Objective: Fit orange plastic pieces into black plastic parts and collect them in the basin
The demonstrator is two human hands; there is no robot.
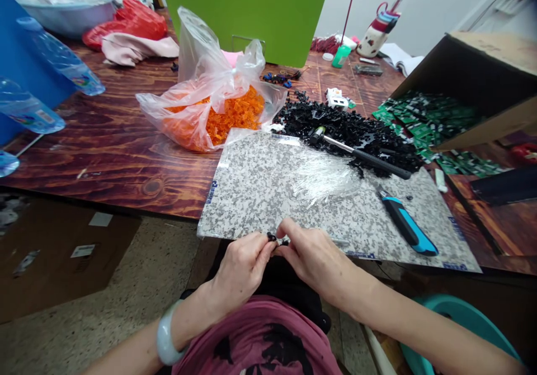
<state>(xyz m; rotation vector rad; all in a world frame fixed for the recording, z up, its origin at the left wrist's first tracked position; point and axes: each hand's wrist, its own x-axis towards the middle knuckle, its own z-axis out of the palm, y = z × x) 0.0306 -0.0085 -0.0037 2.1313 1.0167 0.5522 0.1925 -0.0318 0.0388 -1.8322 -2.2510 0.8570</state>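
Note:
At the front edge of a speckled stone board [247, 190], my left hand [241, 264] pinches a small black plastic part [271, 237] between thumb and fingers. My right hand [316, 258] meets it from the other side, its thumb and forefinger closed on the same small piece. Fingertips cover most of the part, so its shape is unclear. Just beyond the hands lies a heap of thin clear-white strands [325, 176]. Behind that spreads a pile of black plastic parts [352, 131], with a hammer [361, 154] resting across it. Blue-and-black handled cutters [409, 226] lie to the right.
A plastic bag of orange pieces [226, 115] stands behind the board's left corner. At right, an open cardboard box [495, 75] spills green circuit boards [432, 117]. Water bottles [62, 56] and a blue basin [69, 14] are left. A teal tub [465, 313] sits below right.

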